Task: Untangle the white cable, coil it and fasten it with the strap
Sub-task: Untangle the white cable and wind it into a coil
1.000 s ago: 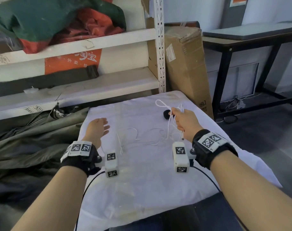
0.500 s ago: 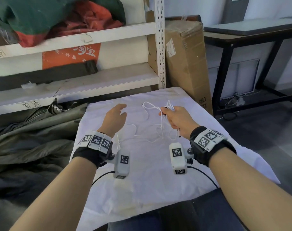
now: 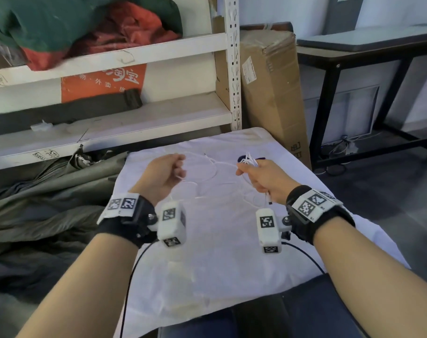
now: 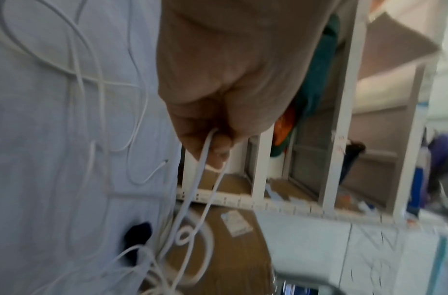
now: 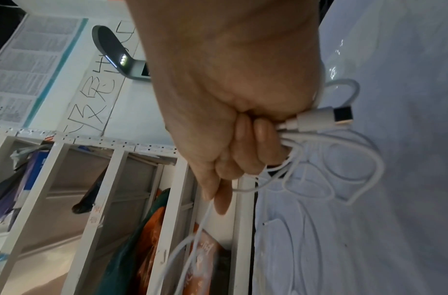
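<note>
The white cable [image 3: 213,167] lies in loose loops on a white cloth [image 3: 219,252] and stretches between both hands. My left hand [image 3: 167,173] pinches a strand of the cable [image 4: 205,159] between thumb and curled fingers. My right hand [image 3: 258,175] grips a bundle of cable loops [image 5: 319,169], and the USB plug [image 5: 326,117] sticks out of the fist. A dark strap [image 3: 244,157] lies on the cloth just behind the right hand, mostly hidden; in the left wrist view the strap [image 4: 138,233] shows as a dark patch.
White metal shelving [image 3: 110,118] with red and green cloth stands behind the table. A tall cardboard box [image 3: 270,93] leans at the back right. A dark table frame [image 3: 353,93] stands at right. Grey-green fabric [image 3: 37,203] is piled at left.
My left hand has moved forward and right from the cloth's left side and taken hold of a cable strand. The right hand still grips its bundle, now lifted a little toward the left hand.
</note>
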`<state>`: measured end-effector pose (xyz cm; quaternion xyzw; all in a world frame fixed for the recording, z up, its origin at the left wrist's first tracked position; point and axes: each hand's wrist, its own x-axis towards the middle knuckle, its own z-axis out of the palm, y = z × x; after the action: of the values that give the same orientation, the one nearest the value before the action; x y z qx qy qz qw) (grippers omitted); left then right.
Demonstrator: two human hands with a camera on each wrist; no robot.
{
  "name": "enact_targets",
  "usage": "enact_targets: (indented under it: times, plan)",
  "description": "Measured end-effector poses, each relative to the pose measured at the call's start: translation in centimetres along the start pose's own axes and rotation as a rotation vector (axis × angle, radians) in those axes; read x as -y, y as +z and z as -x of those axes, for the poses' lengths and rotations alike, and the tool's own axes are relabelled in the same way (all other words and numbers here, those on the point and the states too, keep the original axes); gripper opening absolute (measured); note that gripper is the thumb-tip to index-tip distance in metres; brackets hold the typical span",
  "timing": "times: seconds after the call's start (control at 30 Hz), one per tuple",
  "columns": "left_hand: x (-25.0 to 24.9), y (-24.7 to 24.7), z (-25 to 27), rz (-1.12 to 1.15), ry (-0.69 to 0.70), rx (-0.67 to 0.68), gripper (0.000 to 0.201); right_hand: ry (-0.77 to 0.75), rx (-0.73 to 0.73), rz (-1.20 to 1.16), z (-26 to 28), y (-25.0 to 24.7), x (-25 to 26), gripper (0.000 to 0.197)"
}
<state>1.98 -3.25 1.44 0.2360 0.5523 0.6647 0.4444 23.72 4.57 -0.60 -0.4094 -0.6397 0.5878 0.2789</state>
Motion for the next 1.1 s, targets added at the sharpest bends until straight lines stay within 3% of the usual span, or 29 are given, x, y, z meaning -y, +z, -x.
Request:
enact_targets:
  times: [0.1,0.27,0.37,0.47,0.63,0.83,0.9,0.97,1.03,1.1]
  plan:
    - [-1.4,-2.8,-1.3,0.006,0.026,-0.167,0.031,0.003,0.085,-0.003,-0.1,-0.5,0.1,0.025]
    - [-1.4,-5.4,-1.7,-0.248,0.100,-0.247,0.031,-0.020,0.118,0.007,-0.3,-0.6,0.6,0.025]
    - [-1.6,-7.0,-1.5,-0.517,0.184,-0.304,0.034,0.023,0.099,-0.078,-0.5,-0.9,-0.1,0.025]
    - [-1.6,-7.7,-1.2,-0.491,0.192,-0.135,0.035,0.071,-0.002,-0.235,-1.0,-1.1,-0.4,0.028]
    - [-2.2,-6.8,0.2,-0.064,-0.059,0.251,0.032,0.130,-0.219,-0.457,-2.4,-1.6,-0.5,0.032]
    - [-3.9,-6.1,0.7,0.055,-0.114,0.311,0.017,0.108,-0.391,-0.547,-2.7,-2.4,-0.8,0.033]
    - [-3.9,-6.5,0.4,-0.141,-0.075,0.242,0.016,0.080,-0.429,-0.549,-2.5,-2.8,-0.7,0.033]
    - [-3.5,-6.9,-0.3,-0.525,0.054,0.062,0.014,0.077,-0.375,-0.534,-2.4,-2.9,-0.4,0.033]
    - [-3.0,-6.9,-0.8,-0.809,0.207,-0.212,0.017,0.126,-0.204,-0.473,-2.2,-2.6,0.1,0.032]
    - [-2.9,-6.6,-1.3,-0.910,0.377,-0.454,0.027,0.201,0.005,-0.404,-1.6,-2.0,0.6,0.032]
